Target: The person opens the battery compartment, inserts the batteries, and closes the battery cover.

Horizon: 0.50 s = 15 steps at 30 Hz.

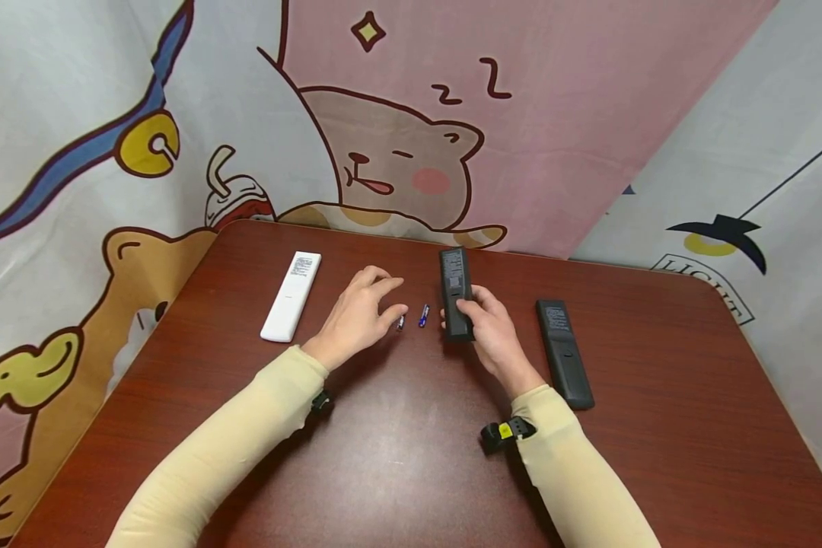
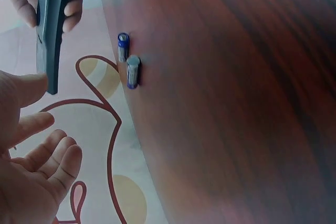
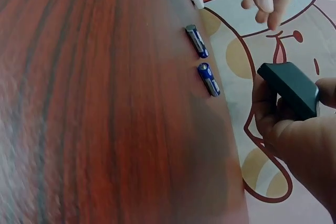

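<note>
A black remote control [image 1: 456, 293] is gripped in my right hand [image 1: 496, 331], its labelled back facing up and the thumb on it near the small catch. In the right wrist view the fingers curl under the remote [image 3: 289, 87]. My left hand [image 1: 356, 316] hovers over the table with its fingers loosely spread and nothing between them. Two blue-and-silver batteries lie on the table between the hands: one battery [image 1: 401, 321] beside the left fingertips, the other battery [image 1: 424, 315] closer to the held remote. Both batteries also show in the left wrist view, one behind the other [image 2: 133, 72].
A white remote [image 1: 291, 297] lies back-up on the left of the brown table [image 1: 397, 457]. Another black remote [image 1: 565, 354] lies to the right of my right hand. Behind the table's far edge hangs a cartoon-printed cloth [image 1: 555, 137].
</note>
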### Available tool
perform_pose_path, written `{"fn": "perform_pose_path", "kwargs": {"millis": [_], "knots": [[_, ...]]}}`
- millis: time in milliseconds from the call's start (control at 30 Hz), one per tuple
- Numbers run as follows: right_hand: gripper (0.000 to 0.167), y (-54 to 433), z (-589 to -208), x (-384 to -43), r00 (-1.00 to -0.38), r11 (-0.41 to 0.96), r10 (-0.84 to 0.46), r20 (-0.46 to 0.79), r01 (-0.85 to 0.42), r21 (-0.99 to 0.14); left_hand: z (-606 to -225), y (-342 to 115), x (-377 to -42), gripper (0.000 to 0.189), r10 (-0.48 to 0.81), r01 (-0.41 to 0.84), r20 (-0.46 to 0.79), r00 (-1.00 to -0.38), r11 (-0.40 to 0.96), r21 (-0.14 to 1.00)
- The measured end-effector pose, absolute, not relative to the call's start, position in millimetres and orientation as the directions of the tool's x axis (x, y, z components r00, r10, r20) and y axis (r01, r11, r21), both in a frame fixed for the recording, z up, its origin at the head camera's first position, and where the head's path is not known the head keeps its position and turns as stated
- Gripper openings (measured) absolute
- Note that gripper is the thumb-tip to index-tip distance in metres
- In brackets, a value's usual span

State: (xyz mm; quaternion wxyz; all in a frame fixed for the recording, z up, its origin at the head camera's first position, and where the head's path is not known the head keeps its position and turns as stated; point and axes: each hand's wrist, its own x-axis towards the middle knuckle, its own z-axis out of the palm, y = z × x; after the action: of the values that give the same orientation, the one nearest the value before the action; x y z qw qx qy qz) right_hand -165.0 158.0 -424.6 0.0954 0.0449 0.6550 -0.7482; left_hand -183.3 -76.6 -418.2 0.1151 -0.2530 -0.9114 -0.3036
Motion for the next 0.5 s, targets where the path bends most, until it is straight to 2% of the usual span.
{"fn": "perform_pose_path", "kwargs": {"millis": [500], "knots": [[0.036,173.4,-425.4,-169.2,-0.983,-0.076,-0.027,-0.184,0.185,-0.980,-422.6,-97.4,-188.9,0.043,0.375,0.519,0.370,-0.850,0.718,0.463]]}}
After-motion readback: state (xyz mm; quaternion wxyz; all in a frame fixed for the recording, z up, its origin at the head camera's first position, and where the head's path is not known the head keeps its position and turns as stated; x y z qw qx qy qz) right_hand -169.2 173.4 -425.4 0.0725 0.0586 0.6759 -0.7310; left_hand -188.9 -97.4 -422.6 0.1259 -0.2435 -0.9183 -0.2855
